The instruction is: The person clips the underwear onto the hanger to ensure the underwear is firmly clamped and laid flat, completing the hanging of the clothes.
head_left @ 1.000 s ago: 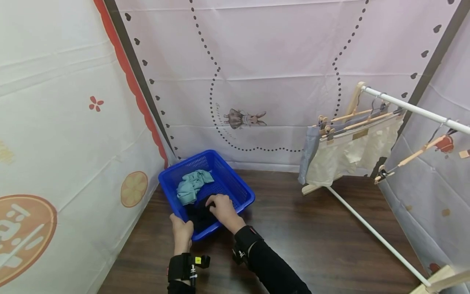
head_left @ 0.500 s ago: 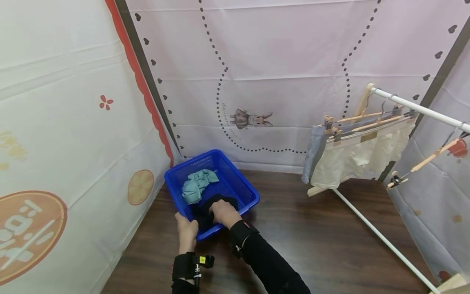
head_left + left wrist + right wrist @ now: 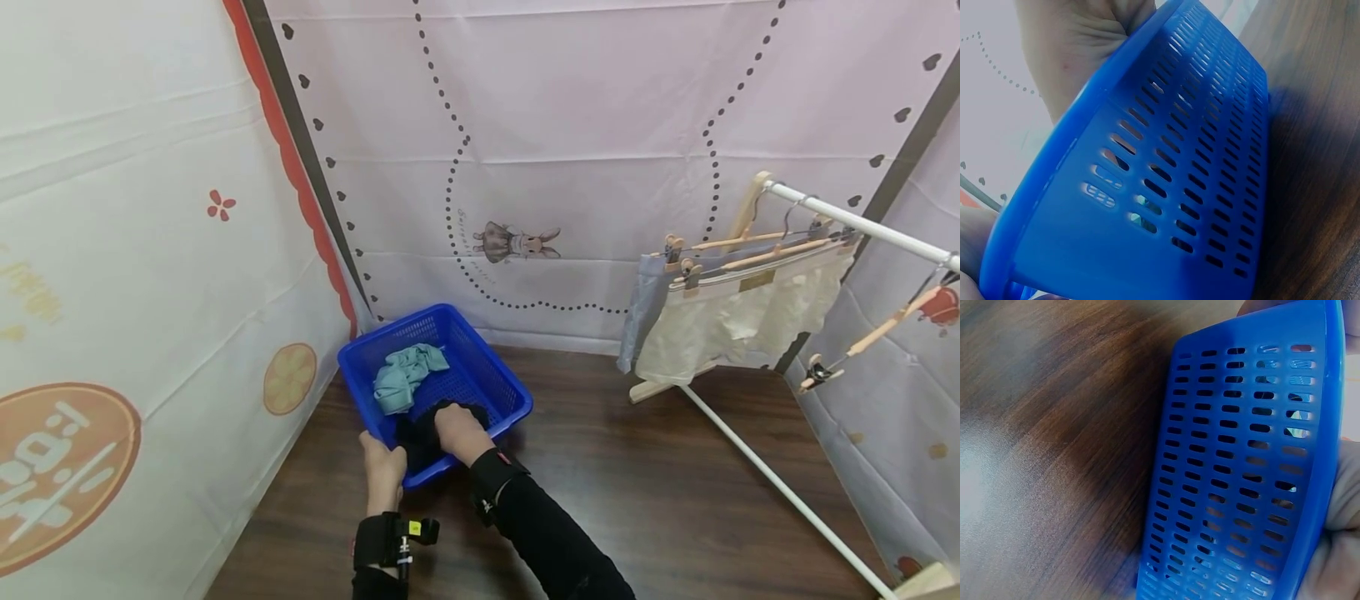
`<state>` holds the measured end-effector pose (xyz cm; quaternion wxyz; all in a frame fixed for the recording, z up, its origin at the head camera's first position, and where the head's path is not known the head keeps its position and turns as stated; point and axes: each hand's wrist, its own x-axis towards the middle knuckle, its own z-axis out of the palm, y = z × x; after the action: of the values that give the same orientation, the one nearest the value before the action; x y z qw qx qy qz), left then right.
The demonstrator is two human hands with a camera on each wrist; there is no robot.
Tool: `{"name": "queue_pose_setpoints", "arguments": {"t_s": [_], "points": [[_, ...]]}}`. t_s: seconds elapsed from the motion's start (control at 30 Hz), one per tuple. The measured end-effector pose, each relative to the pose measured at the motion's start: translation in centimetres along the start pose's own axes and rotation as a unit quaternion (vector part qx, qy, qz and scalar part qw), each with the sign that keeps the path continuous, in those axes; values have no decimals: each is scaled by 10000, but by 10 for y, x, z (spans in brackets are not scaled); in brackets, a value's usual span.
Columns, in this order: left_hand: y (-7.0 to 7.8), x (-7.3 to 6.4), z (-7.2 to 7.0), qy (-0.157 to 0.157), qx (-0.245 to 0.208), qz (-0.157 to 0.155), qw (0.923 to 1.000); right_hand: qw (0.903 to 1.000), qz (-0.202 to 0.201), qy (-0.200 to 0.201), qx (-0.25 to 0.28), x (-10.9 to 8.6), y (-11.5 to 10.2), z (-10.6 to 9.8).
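A blue plastic basket (image 3: 431, 310) with slotted walls rests on the floor near the wall corner. My left hand (image 3: 382, 471) grips its near left corner; the left wrist view shows the basket wall (image 3: 1141, 156) close up and a bit of that hand at the rim. Inside the basket, my right hand (image 3: 459, 432) holds a black cloth item (image 3: 418, 442), its fingertips hidden in the folds. Farther back in the basket lies a crumpled mint-green cloth item (image 3: 407, 377). In the right wrist view, part of my right hand (image 3: 1342, 531) shows beyond the basket wall (image 3: 1222, 444).
To the right stands a rack with a white rail (image 3: 862, 223). Cream shorts (image 3: 738, 312) and a light-blue garment (image 3: 641, 308) hang there on clip hangers. A bare wooden hanger (image 3: 892, 321) hangs nearer. Printed fabric walls (image 3: 555, 100) enclose the dark wood floor (image 3: 600, 467).
My right hand has sunk deeper into the black cloth, which now bunches up on the hand's far side. My left hand stays at the basket corner. The head view has shifted slightly.
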<state>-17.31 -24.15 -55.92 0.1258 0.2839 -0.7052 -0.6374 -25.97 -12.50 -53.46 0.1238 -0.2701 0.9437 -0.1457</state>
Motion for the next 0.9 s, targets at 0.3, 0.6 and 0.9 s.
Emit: {"name": "queue_pose_setpoints", "arguments": {"t_s": [0.3, 0.6, 0.9], "points": [[1, 0, 1, 9, -112, 103, 9999, 9971, -692, 300, 119, 0, 5, -28], [-1, 0, 2, -54, -202, 355, 9992, 9908, -833, 862, 622, -19, 6, -85], [0, -1, 0, -64, -179, 259, 9995, 9704, -959, 1821, 1266, -74, 39, -134]]}}
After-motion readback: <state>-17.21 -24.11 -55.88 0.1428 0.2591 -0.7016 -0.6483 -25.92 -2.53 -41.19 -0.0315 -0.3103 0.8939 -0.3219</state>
